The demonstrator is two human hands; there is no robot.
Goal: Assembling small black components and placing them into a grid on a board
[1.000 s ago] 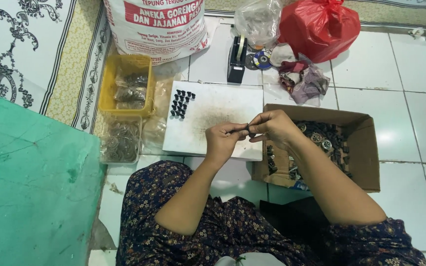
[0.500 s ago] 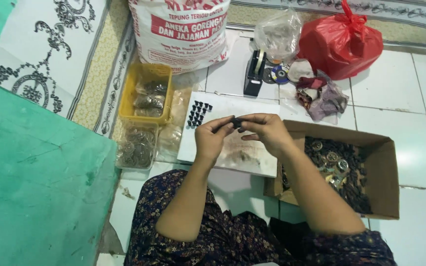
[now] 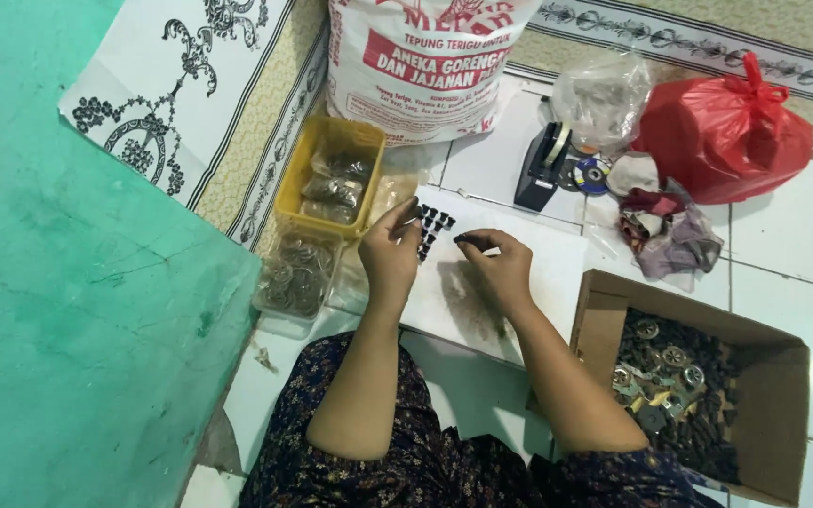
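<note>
Small dark parts (image 3: 433, 229) sit in rows at the top-left corner of the white board (image 3: 538, 273) on the tiled floor (image 3: 783, 245). Left hand (image 3: 390, 252) is raised over that cluster, grip pinched on a thin piece; what it is can't be made out. Right hand (image 3: 499, 268) is just beside it over the board, fingertips closed on a small dark part (image 3: 463, 238). Yellow tray (image 3: 329, 176) and clear container (image 3: 294, 275) lie left of the board; cardboard box (image 3: 689, 395) of metal parts lies to the right.
</note>
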